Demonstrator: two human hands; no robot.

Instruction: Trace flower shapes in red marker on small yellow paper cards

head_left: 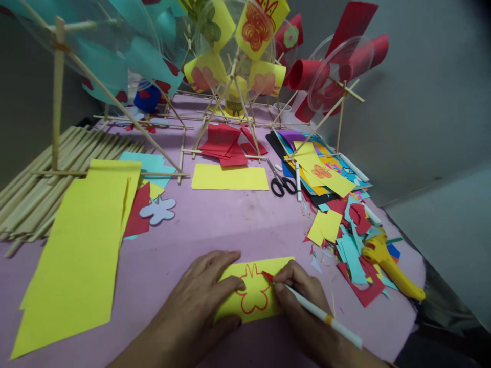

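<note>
A small yellow paper [249, 312] lies near the table's front edge, with a red butterfly outline [254, 301] drawn on it. My left hand [207, 291] rests flat on the paper's left end, fingers apart. In my right hand [303, 291] is a white felt-tip pen [326, 319] with a red tip and an orange band, slanting down to the left. Its tip is at the outline's upper right, touching or just over the paper. The right fingers cover the paper's right end.
Wooden sticks [46, 179] and yellow sheets [76, 255] lie left. Paper pinwheels on stick frames [233, 76] stand behind. Black-handled scissors [283, 185], a yellow strip [230, 177], paper scraps [353, 260] and a yellow glue gun [395, 271] are ahead and right.
</note>
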